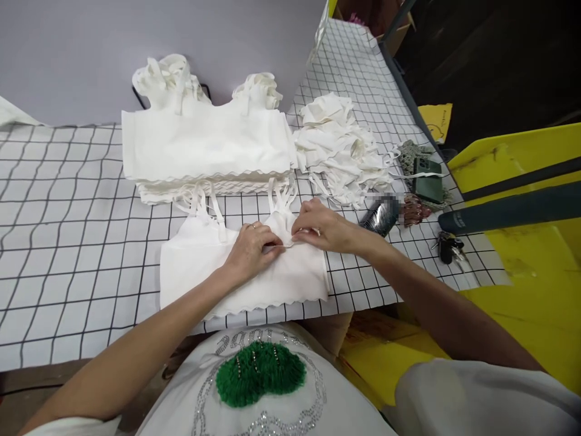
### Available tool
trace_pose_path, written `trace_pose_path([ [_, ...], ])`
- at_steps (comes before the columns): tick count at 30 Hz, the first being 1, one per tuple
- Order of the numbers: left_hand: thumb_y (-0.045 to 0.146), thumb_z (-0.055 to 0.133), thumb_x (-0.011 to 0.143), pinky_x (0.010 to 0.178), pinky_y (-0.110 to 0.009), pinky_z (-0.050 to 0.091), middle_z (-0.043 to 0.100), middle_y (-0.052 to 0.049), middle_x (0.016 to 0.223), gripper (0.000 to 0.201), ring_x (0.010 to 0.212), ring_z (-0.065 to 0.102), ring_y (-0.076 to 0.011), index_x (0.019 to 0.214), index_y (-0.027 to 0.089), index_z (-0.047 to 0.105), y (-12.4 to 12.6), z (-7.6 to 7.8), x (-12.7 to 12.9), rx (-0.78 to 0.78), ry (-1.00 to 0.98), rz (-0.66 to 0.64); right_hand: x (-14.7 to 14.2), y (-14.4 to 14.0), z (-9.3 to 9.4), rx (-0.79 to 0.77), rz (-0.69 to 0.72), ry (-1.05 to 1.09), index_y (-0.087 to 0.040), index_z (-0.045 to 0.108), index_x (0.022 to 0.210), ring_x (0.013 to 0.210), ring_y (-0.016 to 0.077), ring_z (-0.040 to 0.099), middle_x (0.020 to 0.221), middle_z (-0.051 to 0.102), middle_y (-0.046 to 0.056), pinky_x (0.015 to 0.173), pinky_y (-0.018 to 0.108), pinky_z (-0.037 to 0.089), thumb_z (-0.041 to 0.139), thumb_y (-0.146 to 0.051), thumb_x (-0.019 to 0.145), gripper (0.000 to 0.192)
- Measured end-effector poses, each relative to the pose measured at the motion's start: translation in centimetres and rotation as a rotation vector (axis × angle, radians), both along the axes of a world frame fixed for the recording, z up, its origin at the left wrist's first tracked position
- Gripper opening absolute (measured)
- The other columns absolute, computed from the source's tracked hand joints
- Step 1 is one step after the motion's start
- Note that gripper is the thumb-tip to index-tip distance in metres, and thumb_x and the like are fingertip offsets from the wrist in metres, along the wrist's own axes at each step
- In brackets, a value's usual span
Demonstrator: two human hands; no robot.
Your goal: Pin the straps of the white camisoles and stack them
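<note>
A white cropped camisole [267,286] lies flat near the edge of a table with a black-and-white checked tablecloth [68,212], directly under a person's two bare hands. Its long axis runs from left to right across the person's front; its wavy hem faces the person and its thin straps point away. The hands meet at the camisole's upper part, right of its centre and below its right-hand strap, so most of its length stretches out to their left.

The left hand [253,248], wearing a ring, is nearer the camisole's middle, its thumb and fingers pinched on a thin edge of the cloth. The right hand [314,227] is nearer the camisole's right end, its fingertips also pinched together on that edge, just beside the left hand's. Whether a loose thread is caught between them is too small to tell.

Just beyond the camisole sits a stack of similar white tops [209,142], straps bunched at the far side. Beyond its right end is a tangled heap of white fabric pieces [342,145], and farther right lies a dark green phone [427,181].
</note>
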State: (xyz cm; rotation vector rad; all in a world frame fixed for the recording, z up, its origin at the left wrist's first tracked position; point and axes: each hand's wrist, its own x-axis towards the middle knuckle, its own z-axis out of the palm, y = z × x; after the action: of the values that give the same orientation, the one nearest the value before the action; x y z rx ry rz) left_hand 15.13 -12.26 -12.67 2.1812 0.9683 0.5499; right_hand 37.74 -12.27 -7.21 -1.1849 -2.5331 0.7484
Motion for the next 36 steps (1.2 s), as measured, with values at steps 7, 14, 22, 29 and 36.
trace_pose_path([
  [7,0.019,0.073,0.082,0.080,-0.038,0.042,0.072,-0.004,0.082,0.004,0.084,0.062,-0.0236,0.078,0.018,0.073,-0.1,0.0,0.0,-0.020,0.015,0.026,1.0,6.7,4.5,0.182,-0.128,-0.068,-0.017,0.065,0.070,0.082,0.0196,0.044,0.066,0.044,0.001,0.086,0.041,0.037,0.051,-0.036,0.101,0.039],
  [14,0.017,0.074,0.080,0.082,-0.041,0.045,0.072,-0.004,0.080,0.007,0.084,0.063,-0.0242,0.074,0.018,0.070,0.2,-0.4,0.4,-0.018,0.033,0.032,-0.1,9.5,2.6,0.209,-0.136,-0.039,-0.017,0.065,0.070,0.083,0.0211,0.049,0.063,0.049,0.002,0.089,0.044,0.041,0.055,-0.030,0.097,0.032],
  [22,0.029,0.058,0.098,0.102,-0.051,0.047,0.062,-0.015,0.131,0.038,0.127,0.056,-0.0299,0.133,0.017,0.056,-2.1,2.5,-3.0,0.335,0.035,-0.007,-0.5,0.4,-0.7,0.387,-0.428,0.185,-0.014,0.060,0.135,0.129,0.0229,0.058,0.133,0.065,0.015,0.110,0.045,0.045,0.038,-0.020,0.103,0.039],
  [29,0.053,0.043,0.102,0.121,-0.048,0.029,0.034,-0.016,0.162,0.075,0.153,0.026,-0.0301,0.160,0.012,0.020,-5.3,0.5,-4.8,0.636,0.310,-0.228,-2.9,-11.3,-4.3,0.211,-0.196,-0.277,-0.014,0.013,0.161,0.155,0.0303,0.016,0.165,0.019,0.016,0.120,0.067,0.022,0.049,-0.046,0.100,0.077],
  [36,0.054,0.045,0.100,0.120,-0.050,0.032,0.031,-0.013,0.164,0.079,0.151,0.029,-0.0316,0.163,0.019,0.012,-4.5,-0.9,-4.5,0.660,0.307,-0.190,2.6,-8.3,-3.1,0.204,-0.538,0.024,-0.021,0.058,0.138,0.135,0.0311,0.054,0.141,0.060,0.017,0.108,0.059,0.046,0.048,-0.039,0.102,0.042],
])
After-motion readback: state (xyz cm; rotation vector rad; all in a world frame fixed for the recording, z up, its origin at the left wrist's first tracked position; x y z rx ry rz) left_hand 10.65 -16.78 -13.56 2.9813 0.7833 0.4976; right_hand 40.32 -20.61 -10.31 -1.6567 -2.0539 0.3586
